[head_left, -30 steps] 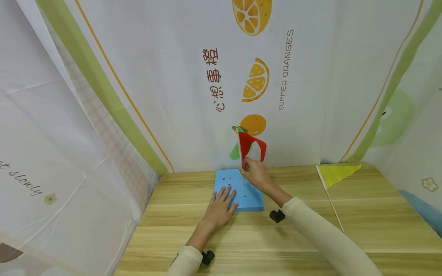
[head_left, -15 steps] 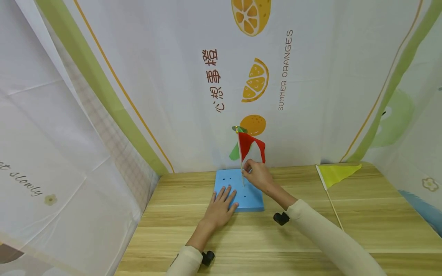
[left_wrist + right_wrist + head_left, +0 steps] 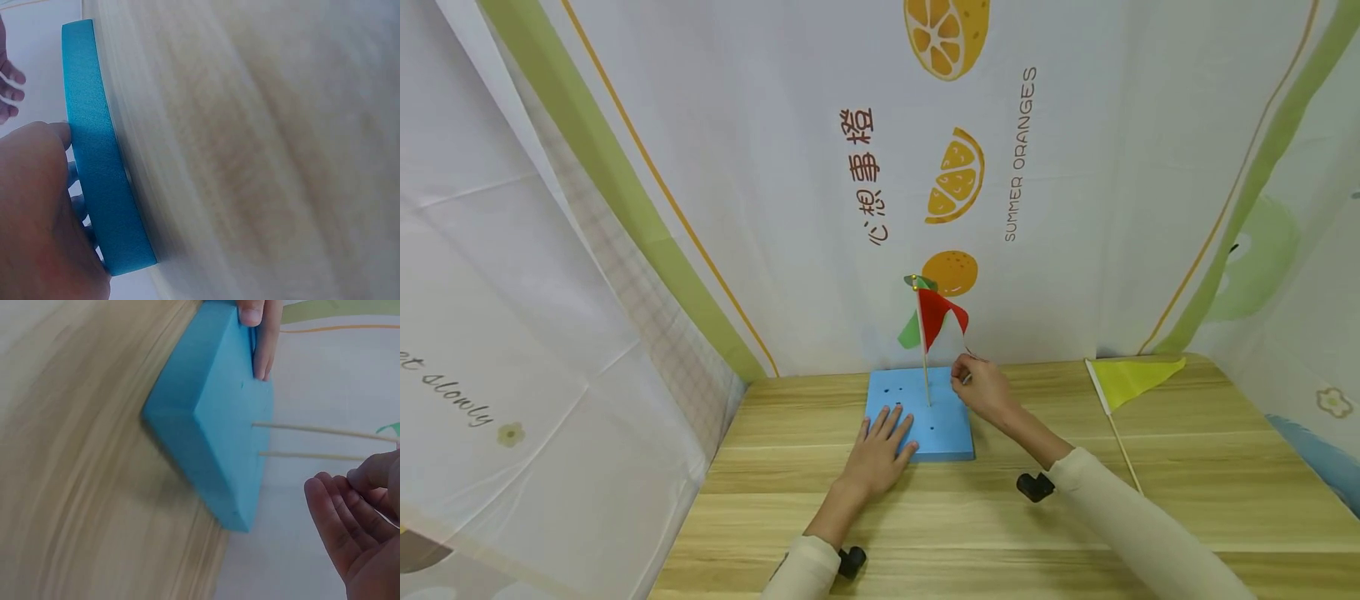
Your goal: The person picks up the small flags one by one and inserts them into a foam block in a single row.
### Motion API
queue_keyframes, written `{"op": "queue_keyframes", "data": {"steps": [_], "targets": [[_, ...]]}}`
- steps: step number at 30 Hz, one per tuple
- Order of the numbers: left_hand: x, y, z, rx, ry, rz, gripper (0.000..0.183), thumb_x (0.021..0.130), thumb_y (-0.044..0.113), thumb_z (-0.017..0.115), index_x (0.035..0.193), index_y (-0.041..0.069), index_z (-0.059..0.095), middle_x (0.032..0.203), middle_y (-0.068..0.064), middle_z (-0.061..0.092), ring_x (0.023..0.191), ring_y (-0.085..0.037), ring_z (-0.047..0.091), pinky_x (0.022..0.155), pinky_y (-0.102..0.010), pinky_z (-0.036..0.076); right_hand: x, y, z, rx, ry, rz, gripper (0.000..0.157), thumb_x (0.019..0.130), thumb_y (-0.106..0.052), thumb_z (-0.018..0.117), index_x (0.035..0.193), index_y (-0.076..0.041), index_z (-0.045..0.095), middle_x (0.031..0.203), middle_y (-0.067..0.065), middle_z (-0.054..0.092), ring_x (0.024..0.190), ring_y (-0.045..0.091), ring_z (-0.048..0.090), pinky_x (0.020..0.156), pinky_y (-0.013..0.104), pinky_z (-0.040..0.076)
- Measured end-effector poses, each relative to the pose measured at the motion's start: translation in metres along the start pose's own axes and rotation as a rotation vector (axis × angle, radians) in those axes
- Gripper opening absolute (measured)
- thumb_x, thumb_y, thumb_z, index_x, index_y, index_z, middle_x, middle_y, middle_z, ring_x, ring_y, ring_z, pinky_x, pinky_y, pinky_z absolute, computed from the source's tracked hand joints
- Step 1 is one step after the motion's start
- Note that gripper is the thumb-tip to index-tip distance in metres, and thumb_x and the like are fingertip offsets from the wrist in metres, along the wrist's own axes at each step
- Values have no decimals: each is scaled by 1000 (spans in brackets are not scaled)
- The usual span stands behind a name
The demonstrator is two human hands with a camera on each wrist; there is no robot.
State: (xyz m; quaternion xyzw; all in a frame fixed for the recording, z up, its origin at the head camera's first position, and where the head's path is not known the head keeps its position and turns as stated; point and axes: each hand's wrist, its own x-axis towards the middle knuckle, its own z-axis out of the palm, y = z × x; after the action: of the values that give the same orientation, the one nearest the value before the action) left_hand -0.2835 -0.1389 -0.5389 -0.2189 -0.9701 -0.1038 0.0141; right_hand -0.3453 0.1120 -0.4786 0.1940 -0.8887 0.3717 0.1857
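- Just right of centre in the frame, we saw the red flag upright, its stick apparently set in the blue block; the right wrist view showed two sticks planted there.
- Part of a green flag showed left of the red cloth.
- The right hand was just below the cloth's tip, thumb and fingers together; we could not tell whether that grip pinched it.
- The left hand lay flat on the block's lower left, fingers apart.
- We judged the red flag was being settled; the next move called for clearing it gently, then fetching the yellow flag lying at right on the tabletop.
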Motion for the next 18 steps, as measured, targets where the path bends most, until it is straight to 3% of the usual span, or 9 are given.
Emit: {"op": "queue_keyframes", "data": {"steps": [4, 11, 18], "targets": [[0, 0, 0, -7, -1, 2, 62, 115, 50, 37, 169, 19, 35, 179, -8, 24, 167, -32, 20, 135, -59, 16, -7, 10, -8, 21, -7, 3, 5, 92, 2, 74, 91, -1, 70, 83, 8, 73, 77, 20, 71, 67, 30, 62], [0, 0, 0, -14, 23, 27, 61, 115, 48, 40, 168, 16, 37, 177, -11, 28, 165, -36, 23, 134, -62, 19, -22, 25, -26, 68, -60, 101, 6, 97, -2, 72, 97, -1, 66, 87, 8, 72, 73, 15, 68, 58, 24, 56], [-1, 1, -1, -19, 12, 16, 61, 115, 47, 40, 168, 17, 37, 177, -10, 27, 166, -35, 22, 134, -62, 19, -37, 42, -46, 68, -73, 145, 4, 102, -3, 66, 105, 1, 67, 91, 11, 71, 70, 15, 67, 55, 25, 55]]}}
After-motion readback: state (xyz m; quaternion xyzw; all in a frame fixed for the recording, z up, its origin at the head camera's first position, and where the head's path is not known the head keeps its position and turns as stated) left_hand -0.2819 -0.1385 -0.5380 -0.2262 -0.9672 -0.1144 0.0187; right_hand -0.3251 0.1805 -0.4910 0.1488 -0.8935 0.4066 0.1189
